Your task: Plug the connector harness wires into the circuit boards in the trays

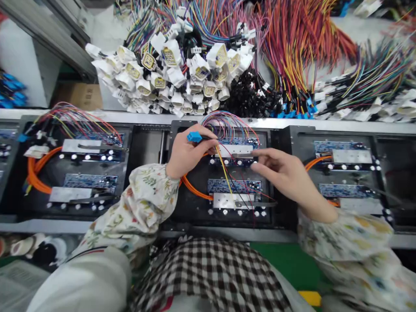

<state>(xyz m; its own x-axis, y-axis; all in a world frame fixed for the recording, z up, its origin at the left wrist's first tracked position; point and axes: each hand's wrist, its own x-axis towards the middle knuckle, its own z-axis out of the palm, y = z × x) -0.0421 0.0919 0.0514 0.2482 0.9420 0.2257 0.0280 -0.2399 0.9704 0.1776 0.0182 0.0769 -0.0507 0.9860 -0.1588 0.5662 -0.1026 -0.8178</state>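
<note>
My left hand [191, 149] pinches a small wiring harness with a blue connector [194, 137] at its upper end. Its loose yellow wire [225, 170], along with thin red and dark ones, hangs down across the circuit boards below. My right hand [276, 169] is over the right side of the middle tray [191, 212], thumb and forefinger apart with nothing visible between them. Beneath the hands lie an upper circuit board [234, 151] and a lower circuit board [234, 200], each with a silvery metal plate. Orange cables [195, 189] run to their left ends.
Behind the rail [279, 123] lie piles of white connectors [169, 73], black connectors [250, 95] and orange-red wires [292, 39]. A left tray [39, 203] and a right tray [312, 173] hold similar boards. A cardboard box [79, 95] is at the back left.
</note>
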